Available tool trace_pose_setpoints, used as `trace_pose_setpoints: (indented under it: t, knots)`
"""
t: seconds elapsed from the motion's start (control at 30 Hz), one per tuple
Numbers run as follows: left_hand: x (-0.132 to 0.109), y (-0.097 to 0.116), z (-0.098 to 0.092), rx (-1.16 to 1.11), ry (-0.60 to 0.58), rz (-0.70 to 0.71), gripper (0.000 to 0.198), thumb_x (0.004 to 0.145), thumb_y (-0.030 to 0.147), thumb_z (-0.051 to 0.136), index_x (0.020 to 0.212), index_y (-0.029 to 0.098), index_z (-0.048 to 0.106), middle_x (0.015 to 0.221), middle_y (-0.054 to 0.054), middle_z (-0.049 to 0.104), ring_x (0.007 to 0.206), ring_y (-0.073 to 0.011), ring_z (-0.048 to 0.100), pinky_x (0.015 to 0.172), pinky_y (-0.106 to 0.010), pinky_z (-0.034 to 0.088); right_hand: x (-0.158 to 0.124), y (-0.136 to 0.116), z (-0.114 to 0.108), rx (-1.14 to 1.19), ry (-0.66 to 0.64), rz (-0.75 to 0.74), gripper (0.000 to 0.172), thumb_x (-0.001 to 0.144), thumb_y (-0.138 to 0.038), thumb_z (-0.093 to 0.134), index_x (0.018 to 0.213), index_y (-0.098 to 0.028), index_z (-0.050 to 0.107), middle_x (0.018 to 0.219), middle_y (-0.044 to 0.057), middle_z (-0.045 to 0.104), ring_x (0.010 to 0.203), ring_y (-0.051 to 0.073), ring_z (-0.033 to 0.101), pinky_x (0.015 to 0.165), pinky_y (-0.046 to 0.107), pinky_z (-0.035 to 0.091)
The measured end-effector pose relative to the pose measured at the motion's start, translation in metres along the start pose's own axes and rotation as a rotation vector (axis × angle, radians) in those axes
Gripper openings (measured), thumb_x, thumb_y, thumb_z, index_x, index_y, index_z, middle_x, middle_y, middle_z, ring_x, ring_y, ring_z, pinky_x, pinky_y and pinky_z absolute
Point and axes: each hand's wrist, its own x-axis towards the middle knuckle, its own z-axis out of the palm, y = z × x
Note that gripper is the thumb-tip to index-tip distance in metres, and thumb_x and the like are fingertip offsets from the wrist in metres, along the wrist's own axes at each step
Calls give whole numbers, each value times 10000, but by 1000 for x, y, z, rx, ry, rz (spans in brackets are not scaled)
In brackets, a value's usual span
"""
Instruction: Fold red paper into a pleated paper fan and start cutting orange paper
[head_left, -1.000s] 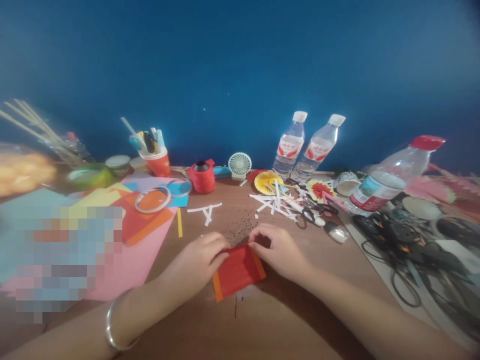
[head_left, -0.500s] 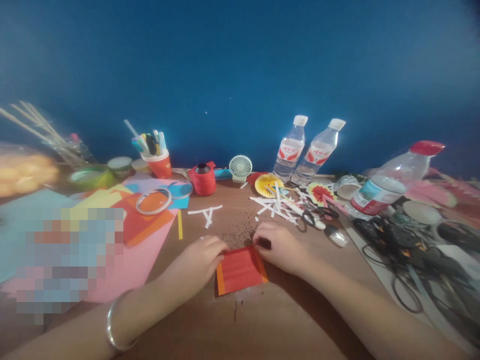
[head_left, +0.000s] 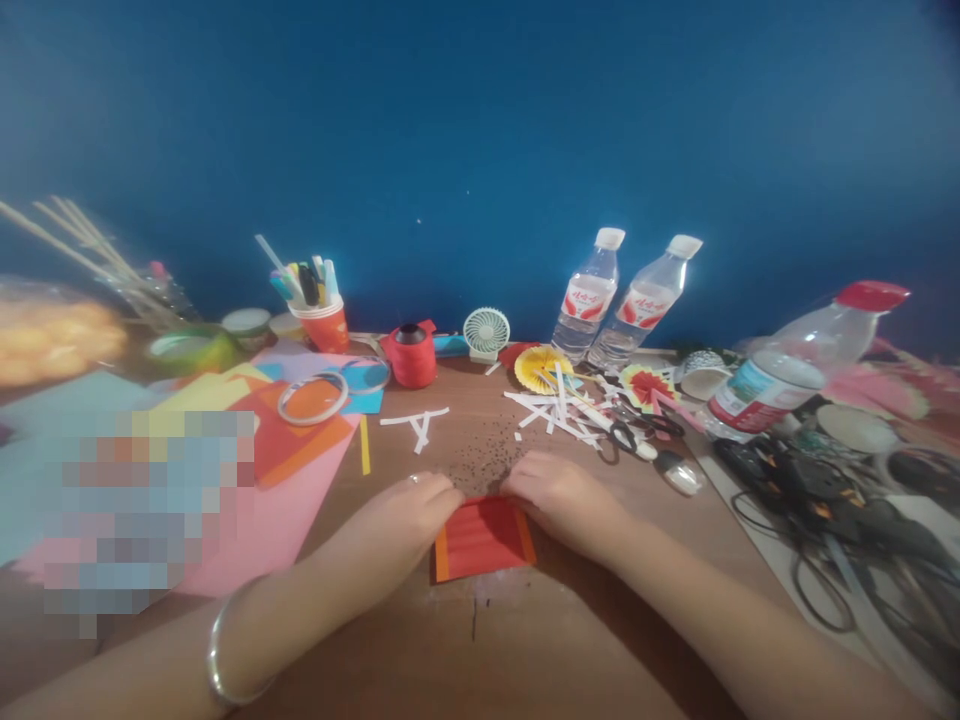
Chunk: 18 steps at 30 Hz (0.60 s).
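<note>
In the head view, a red paper with orange side bands (head_left: 487, 545) is being held flat on the brown table (head_left: 420, 660), in front of the person and between the two hands. Its far left corner is being gripped by the left hand (head_left: 424, 510), whose fingers are being kept close together over the edge; a silver bangle (head_left: 215, 655) is being worn on that forearm. The far right corner is being gripped by the right hand (head_left: 562, 497), with its fingers being curled narrowly, the tips partly being hidden by the back of the hand. Just beyond the paper, dark specks (head_left: 484, 452) are being left scattered over the wood. Farther off, a few white strips (head_left: 415, 423) are being seen on the left and a heap of white strips (head_left: 556, 410) on the right, where scissors (head_left: 624, 437) are being partly overlapped by other items. Coloured sheets (head_left: 262, 540) are being spread on the left, with a pale ring (head_left: 311, 420) being supported by them. Along the back, pens are being held in a red cup (head_left: 325, 330), and a small fan (head_left: 487, 333) is being shown between a red spool (head_left: 414, 362) and two white-capped bottles (head_left: 586, 300).
</note>
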Motion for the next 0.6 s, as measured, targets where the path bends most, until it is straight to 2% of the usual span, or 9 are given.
trace_pose_setpoints:
  t: [0.13,0.27,0.4,0.6]
  knots:
    - [-1,4,-3,51,-88,26,213,791,62,405,893,169,558,825,-48,558,769,-190,509,718,-324,407,0,-7,-6,-85,-68,-32,131,818,-98,503,754,-156,601,702,27,572,692,153,476,628,260,382]
    - [-1,8,-1,152,-130,40,208,789,62,406,852,163,577,776,-52,560,724,-204,500,694,-343,400,0,-17,-10,-155,-98,9,98,798,-128,538,722,-154,594,692,31,568,686,161,475,607,270,368]
    - [-1,8,6,270,-114,52,229,825,82,373,838,159,588,781,-64,565,735,-211,501,722,-360,390,0,-20,-11,-156,-108,39,98,798,-160,557,703,-150,580,694,28,572,688,159,485,603,270,366]
    - [-1,3,13,239,-55,34,185,849,130,400,894,156,577,832,-59,568,813,-187,516,790,-323,380,0,-17,-12,-105,-143,48,103,801,-119,549,703,-147,566,710,20,575,684,150,492,590,254,372]
